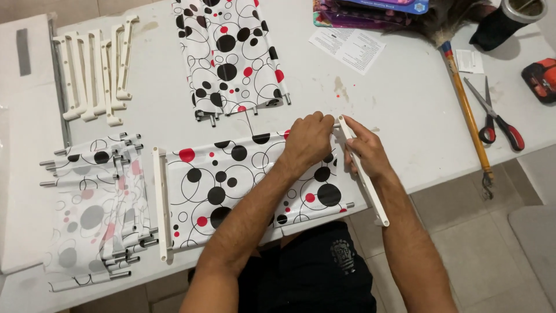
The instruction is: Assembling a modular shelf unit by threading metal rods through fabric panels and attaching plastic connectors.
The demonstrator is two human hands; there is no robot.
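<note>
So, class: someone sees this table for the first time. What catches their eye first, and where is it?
Most striking is the white fabric panel with black and red circles at the near table edge, where the left hand presses its far right corner and the right hand holds a white plastic bar against its right end. A second spotted panel lies farther back. Red-handled scissors lie to the right.

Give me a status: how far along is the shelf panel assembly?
Done: the white bracket sits on the left end of the spotted panel. In hand: the right hand holds a second bracket at the panel's right end, while the left hand presses the fabric down. Left: the stacked panels, another panel and the spare brackets lie unjoined.
</note>
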